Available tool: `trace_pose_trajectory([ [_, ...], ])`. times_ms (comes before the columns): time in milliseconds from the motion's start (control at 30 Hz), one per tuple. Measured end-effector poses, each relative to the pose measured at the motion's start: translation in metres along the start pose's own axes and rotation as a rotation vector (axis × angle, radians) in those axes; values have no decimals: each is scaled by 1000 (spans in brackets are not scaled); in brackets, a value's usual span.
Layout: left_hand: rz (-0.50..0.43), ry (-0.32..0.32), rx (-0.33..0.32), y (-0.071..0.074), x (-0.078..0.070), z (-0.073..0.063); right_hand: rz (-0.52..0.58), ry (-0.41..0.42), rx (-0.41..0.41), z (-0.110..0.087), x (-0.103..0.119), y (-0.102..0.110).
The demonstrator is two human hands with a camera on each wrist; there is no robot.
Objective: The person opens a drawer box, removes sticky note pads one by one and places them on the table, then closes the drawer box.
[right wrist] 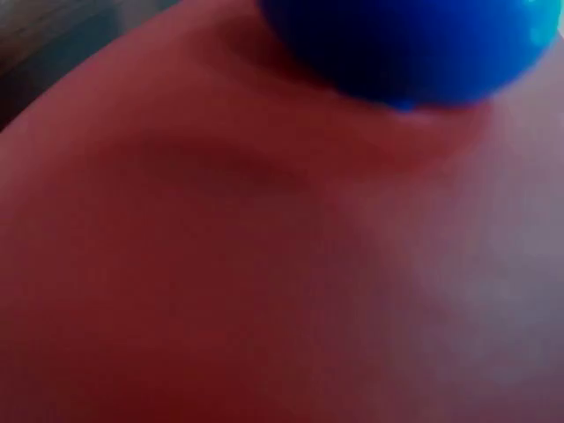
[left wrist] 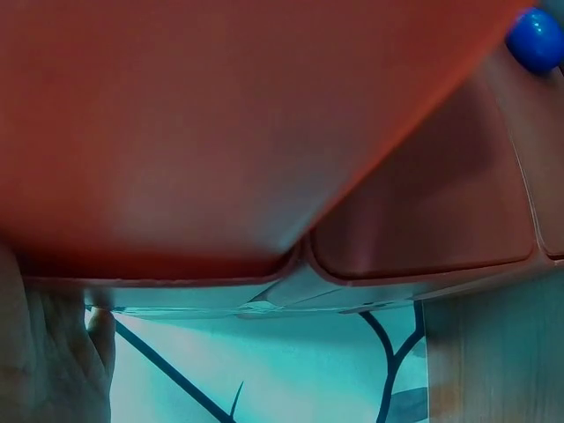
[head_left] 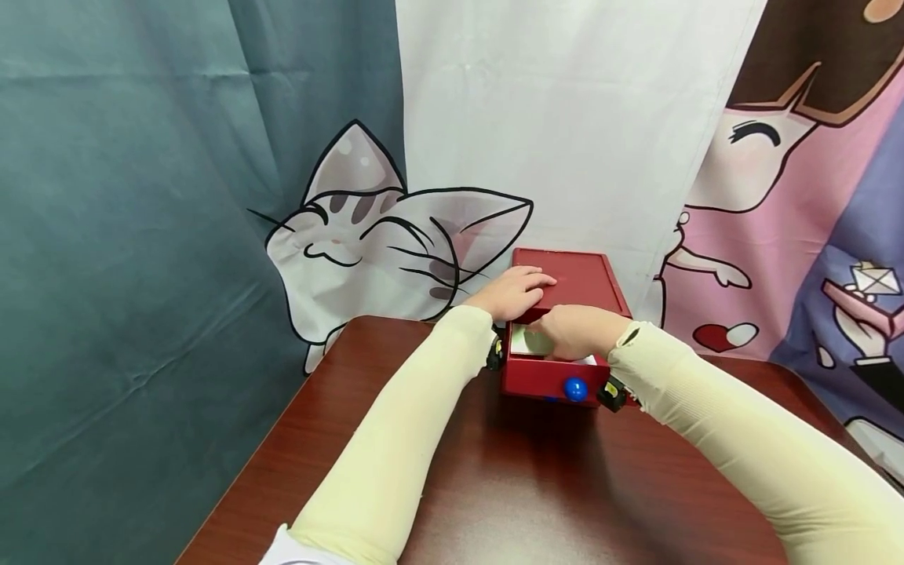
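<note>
A red box (head_left: pixel 568 275) stands at the back of the table with its drawer (head_left: pixel 540 378) pulled out. The drawer front carries a round blue knob (head_left: pixel 575 389). My left hand (head_left: pixel 514 293) rests on the box's top near its front left edge, fingers extended; in the left wrist view part of that hand (left wrist: pixel 57 361) shows beside the red side. My right hand (head_left: pixel 575 329) reaches down into the drawer, its fingertips beside a flat pale green item (head_left: pixel 526 341). Whether those fingers grip anything I cannot tell. In the right wrist view the blue knob (right wrist: pixel 414 44) fills the top.
The dark reddish-brown table (head_left: pixel 537 494) stretches in front of the box. Behind it hangs a curtain (head_left: pixel 565 118) printed with a cartoon cat and other figures. A bit of white (head_left: pixel 588 360) shows inside the drawer below the right hand.
</note>
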State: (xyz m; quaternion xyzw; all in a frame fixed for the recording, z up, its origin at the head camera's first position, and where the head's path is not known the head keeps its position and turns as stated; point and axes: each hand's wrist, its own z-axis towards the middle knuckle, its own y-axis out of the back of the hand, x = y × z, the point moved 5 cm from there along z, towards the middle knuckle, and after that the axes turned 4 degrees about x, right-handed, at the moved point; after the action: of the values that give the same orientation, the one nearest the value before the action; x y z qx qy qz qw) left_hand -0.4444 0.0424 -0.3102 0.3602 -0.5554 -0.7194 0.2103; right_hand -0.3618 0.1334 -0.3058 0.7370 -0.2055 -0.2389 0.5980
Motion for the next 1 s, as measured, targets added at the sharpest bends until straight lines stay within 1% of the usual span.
trace_pose_trajectory([
  [167,-7,5,3,-1,-1,0,38,-59,-11,1,0,-1],
  [367,-14,19,2,-3,0,3,64,-98,-27,5,-3,-2],
  [500,-17,24,-3,-4,2,4,38,-80,-57,5,-2,-1],
  [567,-15,16,-6,-4,3,3,19,-61,-75,4,0,0],
  [733,-10,13,2,-6,3,2,-3,-18,-67,4,3,-1],
  [833,-15,18,-2,-6,2,1,-19,-13,-72,4,3,-2],
  [1000,-19,15,-18,-3,0,1,-32,-47,-72,2,3,2],
])
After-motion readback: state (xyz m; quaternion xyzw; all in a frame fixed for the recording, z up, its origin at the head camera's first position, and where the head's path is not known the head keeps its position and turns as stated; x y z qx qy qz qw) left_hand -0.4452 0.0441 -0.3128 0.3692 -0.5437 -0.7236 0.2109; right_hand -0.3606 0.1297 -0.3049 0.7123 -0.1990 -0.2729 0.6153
